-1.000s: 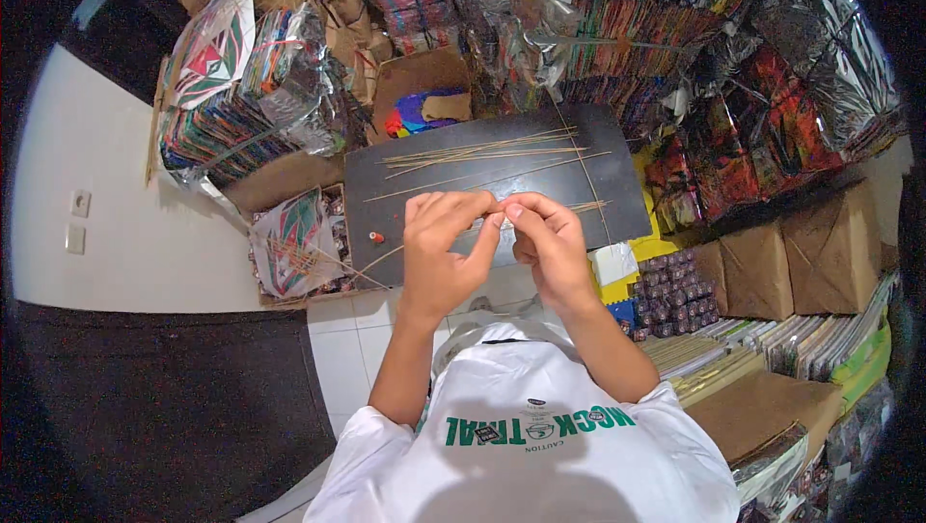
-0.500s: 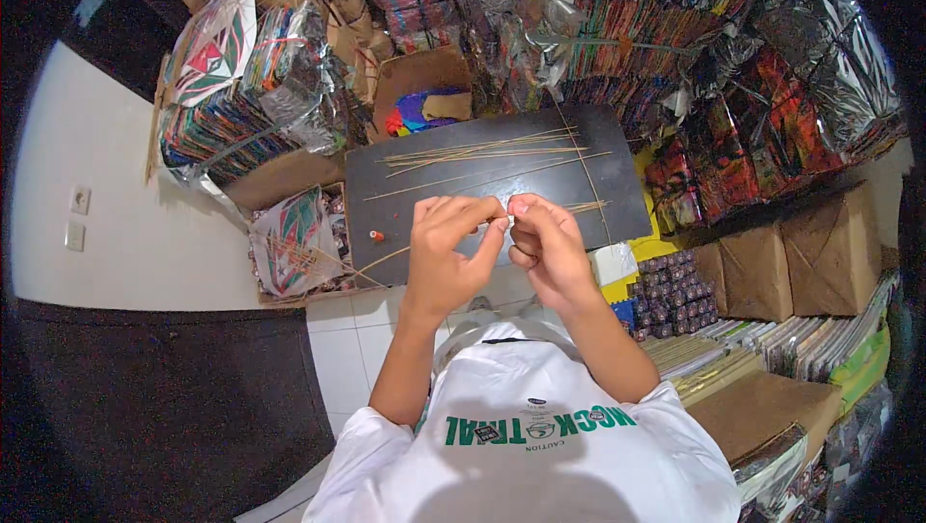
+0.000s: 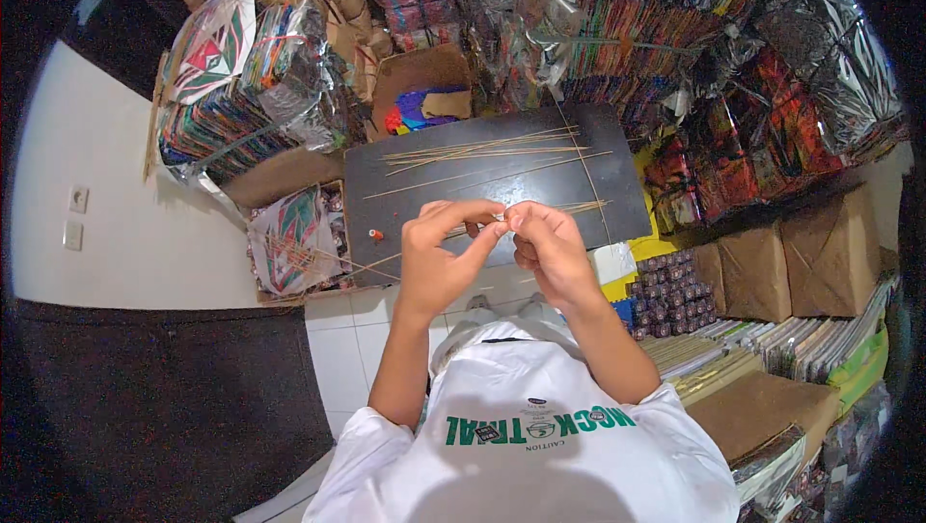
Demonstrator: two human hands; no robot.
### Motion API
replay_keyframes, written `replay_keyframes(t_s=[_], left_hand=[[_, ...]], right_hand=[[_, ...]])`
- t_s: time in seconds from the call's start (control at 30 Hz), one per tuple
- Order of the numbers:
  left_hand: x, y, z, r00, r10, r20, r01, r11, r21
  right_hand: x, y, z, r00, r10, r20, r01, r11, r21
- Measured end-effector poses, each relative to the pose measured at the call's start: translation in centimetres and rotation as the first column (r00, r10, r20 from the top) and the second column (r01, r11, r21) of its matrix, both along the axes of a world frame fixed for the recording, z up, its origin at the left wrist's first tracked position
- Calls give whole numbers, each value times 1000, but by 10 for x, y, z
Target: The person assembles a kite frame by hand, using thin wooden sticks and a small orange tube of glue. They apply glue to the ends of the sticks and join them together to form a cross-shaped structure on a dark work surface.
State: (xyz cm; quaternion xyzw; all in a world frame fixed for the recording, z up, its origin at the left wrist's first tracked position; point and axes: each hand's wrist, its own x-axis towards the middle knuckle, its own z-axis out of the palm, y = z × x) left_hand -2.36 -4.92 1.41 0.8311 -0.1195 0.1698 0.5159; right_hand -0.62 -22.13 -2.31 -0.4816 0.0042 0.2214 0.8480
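Note:
My left hand (image 3: 439,245) and my right hand (image 3: 550,245) meet above the near side of a dark tabletop (image 3: 569,174). Thumb and fingertips of each are pinched together, almost touching the other hand's. A tiny pale bit shows between the fingertips, too small to name. Beyond the hands, several thin bamboo sticks (image 3: 482,153) lie across the tabletop, some crossing. More sticks (image 3: 584,206) pass partly behind my hands. Another thin stick (image 3: 376,265) shows left of my left hand; whether I hold it is hidden. A small orange-and-white spool (image 3: 376,233) stands on the table's left part.
At the table's left is an open carton (image 3: 253,262) holding a printed kite-like sheet (image 3: 289,238) and sticks. Behind stands another cardboard box (image 3: 424,68) with colourful material. Wrapped bundles (image 3: 627,36) rise at the back; brown parcels (image 3: 743,277) and dark small packs (image 3: 672,293) sit right.
My left hand has shifted slightly left and its wrist has turned a little. The right hand's fingers have moved slightly, still pinched against the left's. The stick beside my left hand has shifted slightly.

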Motion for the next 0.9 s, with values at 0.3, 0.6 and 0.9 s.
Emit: replay_keyframes(t_s=[0.3, 0.6, 0.9], left_hand=[[2, 2, 3, 997, -55, 56, 51, 996, 70], [2, 4, 5, 999, -16, -35, 17, 1000, 13], [5, 12, 2, 993, -8, -117, -6, 993, -122]], right_hand=[[-1, -2, 1, 999, 20, -28, -20, 1000, 1], [-5, -3, 1, 999, -31, -22, 30, 999, -17], [-11, -11, -13, 995, -99, 9, 100, 991, -88]])
